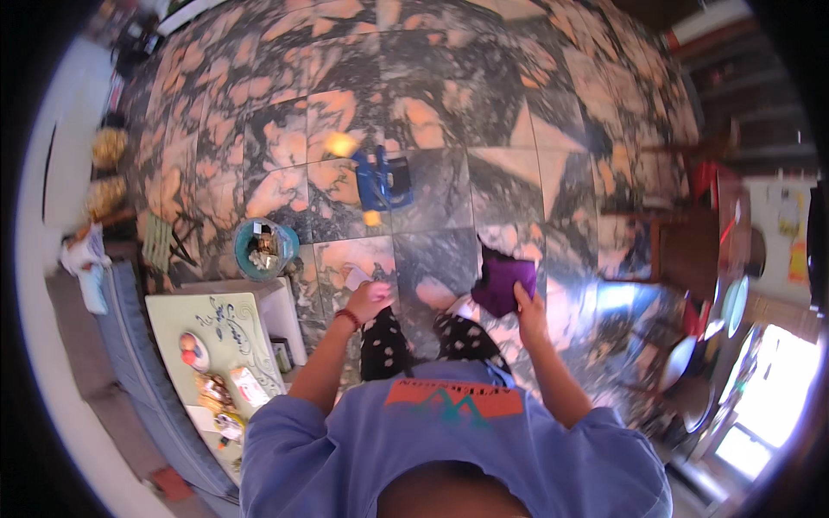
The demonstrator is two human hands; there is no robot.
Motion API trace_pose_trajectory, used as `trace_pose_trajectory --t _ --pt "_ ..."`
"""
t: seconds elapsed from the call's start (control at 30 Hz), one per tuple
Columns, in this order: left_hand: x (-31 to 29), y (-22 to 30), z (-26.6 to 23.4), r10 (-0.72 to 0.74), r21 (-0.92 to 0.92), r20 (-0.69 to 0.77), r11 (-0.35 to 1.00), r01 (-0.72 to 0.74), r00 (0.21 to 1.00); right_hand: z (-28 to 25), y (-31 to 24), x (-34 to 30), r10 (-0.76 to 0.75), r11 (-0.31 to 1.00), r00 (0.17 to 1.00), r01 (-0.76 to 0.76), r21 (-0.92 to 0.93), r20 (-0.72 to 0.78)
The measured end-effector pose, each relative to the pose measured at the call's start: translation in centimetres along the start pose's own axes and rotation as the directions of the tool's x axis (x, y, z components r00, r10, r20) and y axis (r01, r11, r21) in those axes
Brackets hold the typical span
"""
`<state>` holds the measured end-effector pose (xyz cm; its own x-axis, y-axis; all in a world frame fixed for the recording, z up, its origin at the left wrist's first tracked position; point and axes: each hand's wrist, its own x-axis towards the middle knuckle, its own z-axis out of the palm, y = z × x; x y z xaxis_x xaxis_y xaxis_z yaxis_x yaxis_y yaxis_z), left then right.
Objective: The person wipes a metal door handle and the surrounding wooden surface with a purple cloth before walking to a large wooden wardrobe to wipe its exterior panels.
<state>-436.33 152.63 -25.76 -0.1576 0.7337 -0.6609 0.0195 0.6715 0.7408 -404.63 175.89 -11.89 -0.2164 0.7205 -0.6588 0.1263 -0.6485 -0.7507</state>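
Observation:
My right hand (528, 309) is closed on the edge of a dark purple piece of cloth (509, 281), which hangs in front of my right leg above the tiled floor. My left hand (370, 302) is out in front of my left leg, fingers drawn together. Just beyond its fingertips shows a small whitish patch (356, 276); whether I hold it or it lies behind the hand, I cannot tell. Farther ahead on the floor rests a blue object (384, 183) with yellow parts, its kind unclear.
At left, a teal bin (266, 249) holding refuse stands beyond a low pale table (177, 311) with fruit and packages on it. A blue-grey sofa (147, 354) runs alongside, near a small folding stool (158, 242). Wooden chairs (682, 255) stand at right.

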Motion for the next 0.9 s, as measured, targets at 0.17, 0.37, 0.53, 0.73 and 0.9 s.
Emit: trace_pose_trajectory --t 0.17,0.37,0.53,0.73,0.9 --pt "3.4 17.2 18.0 0.211 -0.271 0.241 0.952 -0.143 0.947 -14.2 -3.9 -2.5 -0.21 0.968 0.978 0.206 0.145 0.013" --pt "5.1 36.6 36.4 0.469 -0.3 0.546 0.883 -0.361 0.694 -28.0 -9.6 -9.1 -0.391 0.811 0.907 0.42 0.407 -0.156" --pt "3.5 44.9 48.5 0.426 -0.262 0.684 0.901 -0.346 0.592 -35.9 -7.8 -11.6 -0.357 0.75 0.85 0.508 0.423 -0.388" --pt "5.3 47.6 60.7 0.346 -0.154 0.762 0.918 -0.366 0.547 -42.0 -7.3 -13.6 -0.234 0.756 0.769 0.529 0.385 -0.595" --pt "4.4 51.5 70.3 0.239 -0.113 0.887 0.942 -0.316 0.396 -49.0 -4.0 -16.9 -0.069 0.813 0.729 0.437 0.385 -0.681"
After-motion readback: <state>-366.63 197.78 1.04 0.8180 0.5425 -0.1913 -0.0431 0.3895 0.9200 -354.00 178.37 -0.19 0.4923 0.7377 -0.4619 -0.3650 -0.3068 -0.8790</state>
